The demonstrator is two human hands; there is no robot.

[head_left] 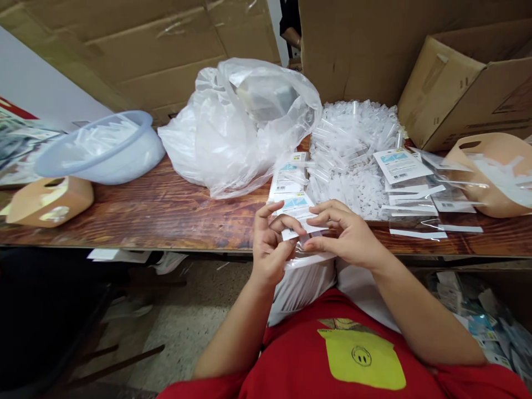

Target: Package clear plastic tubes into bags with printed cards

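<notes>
Cardboard backdrop: brown cardboard sheets [153, 50] stood behind the wooden desk [166, 210], with an open carton [440, 88] at the right
Clear packet: a clear packet [310, 260] with a printed card [296, 205] was held up at the near edge of the desk, above the lap
Left hand: the left hand [270, 244] was closed on the packet's left side, thumb and bent fingers pinching
Right hand: the right hand [343, 230] pinched the other side with thumb and fingertips, so the two hands were near each other with the packet between
Film and card: thin film seemed to call for a light grip at the edges, the card flat and square so that no corner creased
White strip: it ran along the packet's near end, and thumbs were best held off it; whether it was sticky could not be told
Loose tubes: a heap of clear tubes [353, 138] lay just beyond the hands, so low, small wrist movements suited the spot
Packet stack: flat packets [403, 166] overlapped at the right, near enough for the right elbow to need care
</notes>
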